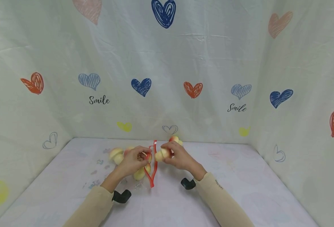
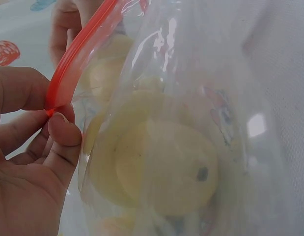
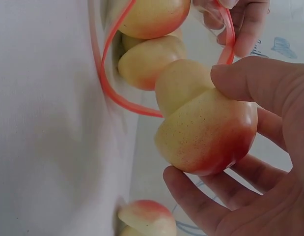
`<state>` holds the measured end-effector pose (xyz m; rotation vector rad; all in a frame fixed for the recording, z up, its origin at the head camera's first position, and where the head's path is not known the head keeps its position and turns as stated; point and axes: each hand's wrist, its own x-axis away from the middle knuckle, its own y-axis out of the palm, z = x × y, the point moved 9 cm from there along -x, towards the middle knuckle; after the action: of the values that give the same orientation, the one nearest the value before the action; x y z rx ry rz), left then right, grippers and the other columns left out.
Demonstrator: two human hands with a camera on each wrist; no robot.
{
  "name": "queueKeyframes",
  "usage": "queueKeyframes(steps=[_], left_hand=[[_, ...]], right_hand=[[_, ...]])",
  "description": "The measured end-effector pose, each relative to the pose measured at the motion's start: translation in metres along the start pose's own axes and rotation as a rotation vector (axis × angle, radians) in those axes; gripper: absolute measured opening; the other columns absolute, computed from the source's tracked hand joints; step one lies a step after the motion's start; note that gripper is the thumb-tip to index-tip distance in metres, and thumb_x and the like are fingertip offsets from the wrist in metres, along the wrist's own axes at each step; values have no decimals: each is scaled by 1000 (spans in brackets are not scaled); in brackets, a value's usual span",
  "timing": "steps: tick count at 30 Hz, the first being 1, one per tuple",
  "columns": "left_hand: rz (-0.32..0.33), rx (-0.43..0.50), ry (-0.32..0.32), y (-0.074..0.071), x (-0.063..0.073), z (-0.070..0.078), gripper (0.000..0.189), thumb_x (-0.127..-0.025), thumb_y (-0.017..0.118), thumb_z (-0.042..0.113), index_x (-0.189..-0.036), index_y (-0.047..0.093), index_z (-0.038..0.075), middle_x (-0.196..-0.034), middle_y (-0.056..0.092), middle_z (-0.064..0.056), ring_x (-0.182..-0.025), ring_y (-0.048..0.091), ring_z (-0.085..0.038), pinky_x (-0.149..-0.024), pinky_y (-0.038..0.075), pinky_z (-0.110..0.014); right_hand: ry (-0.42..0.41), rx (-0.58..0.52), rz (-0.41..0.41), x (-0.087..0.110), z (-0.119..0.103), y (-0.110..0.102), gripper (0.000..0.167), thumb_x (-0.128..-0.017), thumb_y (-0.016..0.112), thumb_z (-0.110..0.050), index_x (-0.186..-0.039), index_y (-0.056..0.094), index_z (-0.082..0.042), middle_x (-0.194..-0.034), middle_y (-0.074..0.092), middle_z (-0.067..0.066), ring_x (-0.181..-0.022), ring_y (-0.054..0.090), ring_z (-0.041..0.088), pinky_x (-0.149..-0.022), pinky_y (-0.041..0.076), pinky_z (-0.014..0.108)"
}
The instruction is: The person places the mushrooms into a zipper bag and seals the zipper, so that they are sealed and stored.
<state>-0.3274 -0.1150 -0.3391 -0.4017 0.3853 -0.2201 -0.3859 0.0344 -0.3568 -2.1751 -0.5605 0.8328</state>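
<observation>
My left hand [image 1: 131, 162] pinches the red zip edge [image 2: 75, 56] of a clear zip bag [image 2: 269, 162], whose mouth stands open toward the right. Several toy mushrooms, pale yellow with reddish caps, show through the plastic, and one mushroom [image 3: 152, 61] is visible through the mouth in the right wrist view. My right hand [image 1: 181, 157] holds another toy mushroom [image 3: 206, 132] between thumb and fingers, right at the red rim. Beyond that hand, a loose mushroom [image 1: 176, 139] lies on the table, outside the bag.
The table [image 1: 235, 195] has a pale, faintly printed cover. A white curtain [image 1: 167, 56] with hearts and "Smile" lettering stands behind it and along both sides. A dark camera mount [image 1: 122, 196] sits at the left wrist, another mount [image 1: 188, 183] at the right.
</observation>
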Motion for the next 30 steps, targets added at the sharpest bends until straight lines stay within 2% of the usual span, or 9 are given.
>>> queueKeyframes(steps=[6, 14, 21, 24, 30], left_hand=[[5, -6, 7, -1, 0, 0, 35, -79, 59, -13, -114, 61, -9, -108, 58, -26, -87, 57, -27, -70, 49, -21], [4, -9, 20, 0, -1, -2, 35, -78, 58, -14, -113, 61, -10, -105, 58, -25, -85, 57, -27, -69, 49, -21], [21, -15, 19, 2, -9, -31, 38, -77, 60, -12, -115, 62, -6, -106, 60, -18, -84, 57, -22, -67, 49, -21], [22, -14, 24, 2, -10, -36, 39, -77, 61, -11, -114, 63, -3, -105, 60, -14, -84, 57, -20, -67, 49, -21], [22, -8, 35, 1, -11, -35, 38, -76, 61, -9, -113, 64, -2, -103, 60, -12, -84, 57, -20, -69, 50, -22]], right_hand=[[1, -56, -26, 0, 0, 6, 46, -77, 72, -6, -122, 59, -5, -121, 57, 4, -106, 52, 17, -82, 50, 29], [23, -79, -53, 1, 0, 12, 45, -78, 69, -7, -122, 60, -7, -118, 56, -1, -101, 52, 14, -82, 50, 29], [24, -93, -67, 1, -3, 14, 44, -78, 69, -5, -121, 60, -7, -115, 57, -3, -99, 51, 12, -83, 49, 27], [4, -85, -71, 0, -5, 14, 43, -78, 69, -5, -120, 61, -7, -113, 58, -3, -99, 51, 13, -82, 50, 27], [-34, -97, -83, 1, -9, 16, 42, -77, 69, -5, -119, 62, -5, -110, 58, -1, -98, 50, 14, -81, 50, 26]])
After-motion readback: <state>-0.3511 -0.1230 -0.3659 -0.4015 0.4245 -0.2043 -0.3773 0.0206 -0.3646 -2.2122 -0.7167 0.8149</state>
